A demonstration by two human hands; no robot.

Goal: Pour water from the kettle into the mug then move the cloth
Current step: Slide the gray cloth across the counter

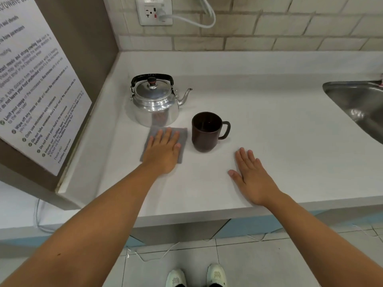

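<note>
Beside the mug (204, 132), left hand (163, 151) presses flat, fingers spread, on the cloth (182, 135); right hand (251, 179) rests open, empty. Kettle (154, 102) stands behind; pouring seems finished, cloth move remains.

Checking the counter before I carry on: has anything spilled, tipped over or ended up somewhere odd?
Nothing stands out. The kettle stands upright with its lid on, the mug is upright beside it, and no puddle shows on the counter. The cloth lies flat under the left hand; the right hand rests open on bare counter.
</note>
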